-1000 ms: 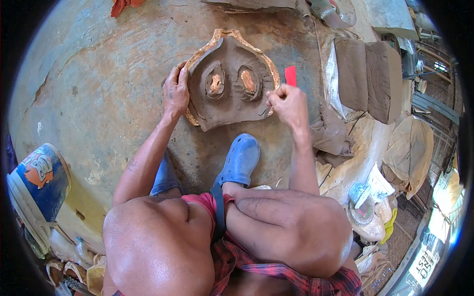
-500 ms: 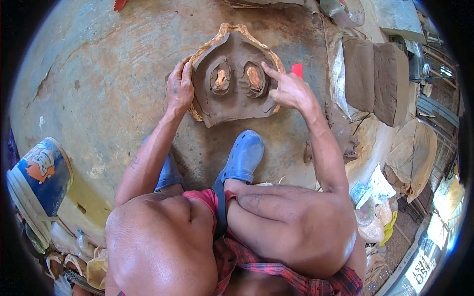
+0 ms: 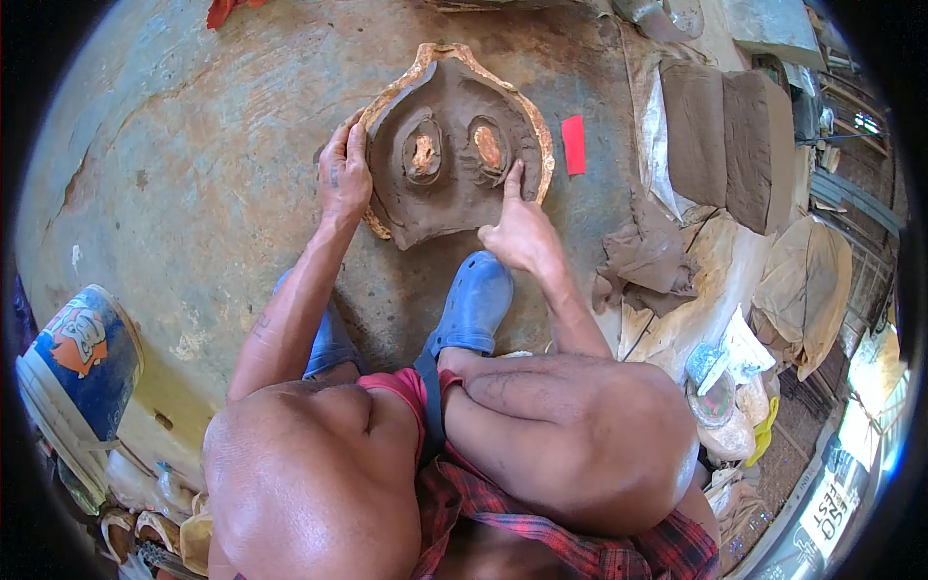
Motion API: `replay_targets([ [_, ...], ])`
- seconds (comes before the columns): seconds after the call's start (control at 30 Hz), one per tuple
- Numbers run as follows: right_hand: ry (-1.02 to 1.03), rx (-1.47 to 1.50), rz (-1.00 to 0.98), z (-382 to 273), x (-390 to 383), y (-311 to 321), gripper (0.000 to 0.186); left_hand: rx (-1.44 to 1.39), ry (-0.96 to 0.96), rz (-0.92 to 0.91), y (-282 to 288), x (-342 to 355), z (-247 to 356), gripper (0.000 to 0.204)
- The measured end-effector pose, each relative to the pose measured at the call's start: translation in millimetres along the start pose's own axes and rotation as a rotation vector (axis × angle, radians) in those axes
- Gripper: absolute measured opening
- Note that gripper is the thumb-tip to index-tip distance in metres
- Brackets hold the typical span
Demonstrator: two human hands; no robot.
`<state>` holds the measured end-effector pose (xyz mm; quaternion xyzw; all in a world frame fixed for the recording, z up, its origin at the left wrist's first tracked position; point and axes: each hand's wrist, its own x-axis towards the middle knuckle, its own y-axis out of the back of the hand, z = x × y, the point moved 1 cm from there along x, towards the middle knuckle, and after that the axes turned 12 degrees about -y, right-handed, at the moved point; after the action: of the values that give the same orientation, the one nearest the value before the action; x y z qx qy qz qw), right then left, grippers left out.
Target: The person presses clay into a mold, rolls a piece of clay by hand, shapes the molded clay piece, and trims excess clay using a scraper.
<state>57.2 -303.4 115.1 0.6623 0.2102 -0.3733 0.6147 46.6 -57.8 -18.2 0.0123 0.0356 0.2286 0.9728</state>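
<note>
On the floor before me lies a mould (image 3: 547, 159) with a pale orange-brown rim, lined with dark grey-brown wet clay (image 3: 435, 215). Two oval hollows in the clay have raised clay edges, and orange mould surface shows at the bottom of each. My left hand (image 3: 345, 172) grips the mould's left rim, its thumb along the edge and its fingers partly hidden at the outer side. My right hand (image 3: 527, 232) points its index finger onto the clay just right of the right oval. Its thumb sticks out, the other fingers are curled under, and it holds nothing.
Right of the mould lies a red strip (image 3: 573, 145). Farther right are a large clay block (image 3: 730, 145) and a crumpled clay lump (image 3: 648, 266). A blue and white bucket (image 3: 82, 358) stands at left. My blue clogs (image 3: 474, 304) are just below the mould.
My right index finger has moved from the upper right of the right oval down to its lower right side. The red strip shows more fully. My left hand keeps its grip.
</note>
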Motion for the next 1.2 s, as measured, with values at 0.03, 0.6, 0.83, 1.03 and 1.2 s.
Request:
replay_targets([
  [0.03,-0.013,0.016,-0.004,-4,-2,-4,0.113,-0.001,-0.003,0.002,2,0,-2,0.039],
  [0.6,0.12,0.297,-0.024,42,7,15,0.084,0.021,-0.037,-0.013,-6,2,-1,0.039],
  [0.83,0.589,-0.045,0.771,33,31,32,0.068,0.03,-0.05,0.003,5,4,-9,0.038],
  [1.03,0.464,-0.043,0.822,20,38,27,0.088,0.115,-0.054,-0.015,3,1,-2,0.038],
  [1.2,0.303,0.01,0.785,18,28,21,0.093,0.075,-0.057,-0.005,2,0,-2,0.038],
])
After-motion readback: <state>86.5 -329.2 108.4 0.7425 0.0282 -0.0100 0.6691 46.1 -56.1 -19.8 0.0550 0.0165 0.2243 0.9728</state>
